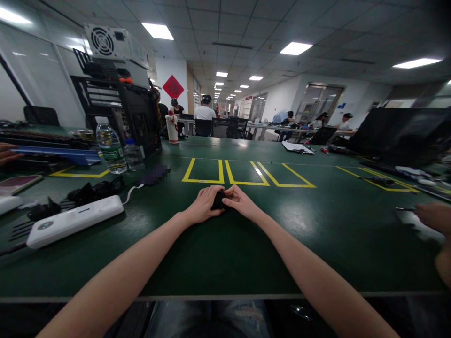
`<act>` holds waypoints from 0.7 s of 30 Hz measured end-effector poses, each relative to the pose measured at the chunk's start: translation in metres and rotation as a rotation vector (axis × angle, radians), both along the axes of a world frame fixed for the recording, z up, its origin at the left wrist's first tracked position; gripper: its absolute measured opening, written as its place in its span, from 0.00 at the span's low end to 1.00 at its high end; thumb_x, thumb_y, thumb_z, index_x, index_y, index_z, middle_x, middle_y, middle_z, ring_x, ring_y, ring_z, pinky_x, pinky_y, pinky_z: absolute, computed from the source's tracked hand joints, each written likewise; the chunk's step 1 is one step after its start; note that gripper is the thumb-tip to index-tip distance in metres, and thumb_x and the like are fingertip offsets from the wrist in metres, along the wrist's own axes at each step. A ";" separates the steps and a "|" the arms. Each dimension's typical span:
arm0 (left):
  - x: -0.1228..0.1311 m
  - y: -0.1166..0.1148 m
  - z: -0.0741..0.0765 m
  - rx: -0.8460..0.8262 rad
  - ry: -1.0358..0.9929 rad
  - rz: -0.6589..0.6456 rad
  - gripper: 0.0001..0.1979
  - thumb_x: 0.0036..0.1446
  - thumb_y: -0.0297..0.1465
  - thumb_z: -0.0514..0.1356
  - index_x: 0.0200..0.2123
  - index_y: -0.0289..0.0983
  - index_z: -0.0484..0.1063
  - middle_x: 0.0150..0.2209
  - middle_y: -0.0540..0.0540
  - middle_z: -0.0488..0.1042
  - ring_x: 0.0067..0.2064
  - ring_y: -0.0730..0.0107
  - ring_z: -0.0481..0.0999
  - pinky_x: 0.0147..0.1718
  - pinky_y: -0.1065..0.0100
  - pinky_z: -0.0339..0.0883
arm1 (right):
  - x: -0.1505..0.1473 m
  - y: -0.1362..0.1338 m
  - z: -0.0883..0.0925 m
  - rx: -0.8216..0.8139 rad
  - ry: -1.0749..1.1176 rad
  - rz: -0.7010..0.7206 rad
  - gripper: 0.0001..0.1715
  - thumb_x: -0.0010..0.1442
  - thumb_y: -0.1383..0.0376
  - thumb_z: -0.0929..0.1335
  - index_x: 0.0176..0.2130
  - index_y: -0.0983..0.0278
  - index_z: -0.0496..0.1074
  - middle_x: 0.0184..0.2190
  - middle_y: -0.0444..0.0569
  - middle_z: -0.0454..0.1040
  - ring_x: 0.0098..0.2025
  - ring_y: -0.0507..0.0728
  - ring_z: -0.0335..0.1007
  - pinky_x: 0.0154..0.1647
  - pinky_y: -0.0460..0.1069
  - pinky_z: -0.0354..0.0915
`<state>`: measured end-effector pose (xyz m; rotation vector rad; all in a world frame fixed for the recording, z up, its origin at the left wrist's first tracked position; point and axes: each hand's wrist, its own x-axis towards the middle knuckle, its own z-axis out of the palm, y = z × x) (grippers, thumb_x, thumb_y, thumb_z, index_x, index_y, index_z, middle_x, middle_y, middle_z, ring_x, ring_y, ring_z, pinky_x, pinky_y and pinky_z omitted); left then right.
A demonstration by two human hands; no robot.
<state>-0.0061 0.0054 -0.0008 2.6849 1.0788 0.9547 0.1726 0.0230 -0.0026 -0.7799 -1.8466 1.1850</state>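
Both my hands meet over the middle of the green table (218,253). Between them sits a small black object (218,201), mostly covered by fingers, so its kind cannot be made out. My left hand (204,204) wraps around it from the left, thumb at the near side. From the right, my right hand (239,202) pinches its edge with thumb and fingertips. Just beyond the hands, yellow tape outlines (204,181) mark the tabletop.
On the left lie a white power strip (77,221), a water bottle (110,145) and a smaller blue-capped bottle (133,155), before a black computer case (137,112). A co-worker's hand (431,216) works at the right edge. A clipboard (297,148) lies farther back.
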 end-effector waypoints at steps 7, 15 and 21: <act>0.000 -0.001 0.001 -0.018 0.003 0.002 0.29 0.47 0.32 0.59 0.50 0.41 0.49 0.48 0.43 0.60 0.50 0.59 0.60 0.50 0.54 0.50 | 0.000 0.000 0.001 -0.065 -0.036 -0.012 0.19 0.47 0.60 0.68 0.39 0.64 0.61 0.39 0.48 0.65 0.40 0.54 0.65 0.44 0.55 0.62; 0.001 0.001 -0.001 0.003 0.000 0.007 0.28 0.46 0.32 0.59 0.50 0.40 0.50 0.47 0.43 0.60 0.50 0.59 0.60 0.49 0.55 0.51 | 0.002 -0.002 0.000 -0.024 0.023 0.059 0.22 0.42 0.65 0.71 0.37 0.62 0.59 0.36 0.45 0.64 0.42 0.53 0.64 0.45 0.53 0.61; 0.001 0.001 -0.001 0.005 0.013 0.012 0.29 0.46 0.32 0.59 0.51 0.40 0.49 0.47 0.43 0.59 0.50 0.59 0.60 0.49 0.56 0.51 | 0.000 -0.001 0.001 0.007 0.028 0.013 0.14 0.48 0.61 0.67 0.34 0.62 0.61 0.34 0.45 0.65 0.39 0.52 0.64 0.44 0.52 0.61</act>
